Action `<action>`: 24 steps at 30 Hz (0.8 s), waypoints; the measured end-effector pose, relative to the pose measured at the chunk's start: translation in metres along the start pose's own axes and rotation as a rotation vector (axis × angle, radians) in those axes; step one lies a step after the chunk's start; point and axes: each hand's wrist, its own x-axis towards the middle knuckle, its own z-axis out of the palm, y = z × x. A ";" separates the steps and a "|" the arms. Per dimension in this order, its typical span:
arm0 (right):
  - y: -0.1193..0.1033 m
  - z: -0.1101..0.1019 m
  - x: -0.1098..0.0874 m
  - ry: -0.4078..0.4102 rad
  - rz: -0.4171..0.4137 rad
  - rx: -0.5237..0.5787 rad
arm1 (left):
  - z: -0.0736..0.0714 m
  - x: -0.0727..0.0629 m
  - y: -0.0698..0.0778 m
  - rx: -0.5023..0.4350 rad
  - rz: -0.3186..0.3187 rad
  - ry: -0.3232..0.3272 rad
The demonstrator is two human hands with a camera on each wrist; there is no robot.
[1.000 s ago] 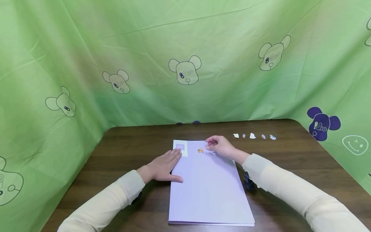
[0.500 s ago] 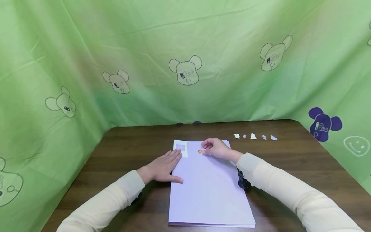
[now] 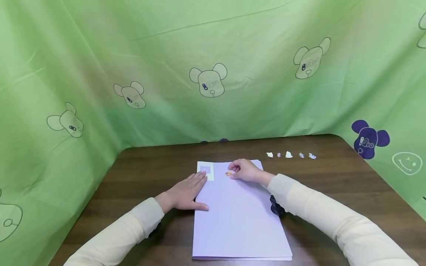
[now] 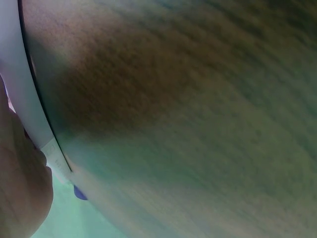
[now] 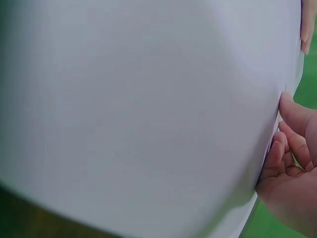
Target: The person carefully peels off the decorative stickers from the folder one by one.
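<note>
A pale lilac folder or stack of large sheets (image 3: 239,221) lies on the table, with a white label (image 3: 210,177) at its far left corner. My left hand (image 3: 186,192) rests flat on its left edge, fingertips touching the label and thumb spread. Near the folder's far edge lies a small orange sticker-like piece (image 3: 228,173). Over it my right hand (image 3: 246,171) has curled fingers, thumb and index finger at the piece. In the right wrist view, a bit of yellow shows between that hand's thumb (image 5: 294,114) and index finger. The fingers partly hide the piece.
To the right of the folder, a row of several small white and bluish cut-out pieces (image 3: 288,154) lies on the dark wooden table (image 3: 332,192). A green curtain (image 3: 159,111) with bear-head prints hangs behind and around the table.
My right hand has moved left, its thumb and index finger reaching the orange piece, which stays in place on the folder. My left hand has stayed put. The head view has shifted slightly.
</note>
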 end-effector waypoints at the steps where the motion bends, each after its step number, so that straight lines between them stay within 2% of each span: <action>1: -0.001 0.000 0.000 -0.001 -0.004 -0.007 | 0.000 0.000 0.000 0.001 -0.002 -0.001; 11: -0.001 0.001 0.000 0.021 -0.026 -0.049 | 0.000 0.001 0.000 0.017 -0.003 0.007; 24: -0.003 0.003 -0.002 0.019 -0.038 -0.048 | 0.001 0.000 0.000 0.013 -0.004 0.008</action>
